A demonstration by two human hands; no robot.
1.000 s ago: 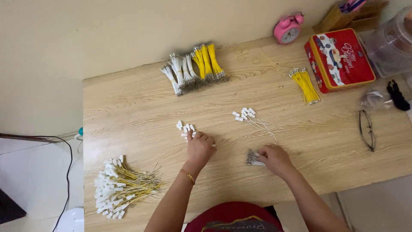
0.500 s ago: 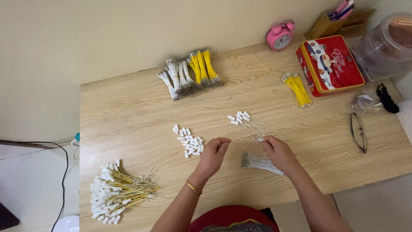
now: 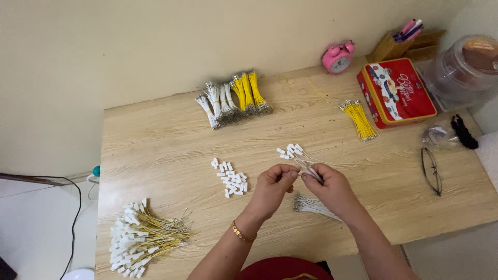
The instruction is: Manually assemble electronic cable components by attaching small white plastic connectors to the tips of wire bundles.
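Your left hand (image 3: 272,187) and right hand (image 3: 332,187) are raised just above the wooden table (image 3: 171,140), fingertips meeting between them. Your left thumb and forefinger are pinched together at the tips, the other fingers curled under; whatever small piece sits in that pinch is too tiny to make out. Your right hand is closed around the near ends of a thin bunch of white wires (image 3: 306,165), thumb pressed on top. Those wires run up and away from your right hand to their white end caps (image 3: 289,150), which rest on the table just beyond your fingers.

Both forearms come in from the bottom edge, angled toward each other, wrists bent slightly down. A gold bracelet (image 3: 239,233) circles your left wrist.

Under your right hand lies a second bunch of bare grey wires (image 3: 311,205), partly covered by your palm. A scatter of loose white caps (image 3: 231,179) sits just left of your left hand. Well off to the near left corner lies a heap of yellow wires with caps fitted (image 3: 140,238).

Your elbows are cut off by the frame.
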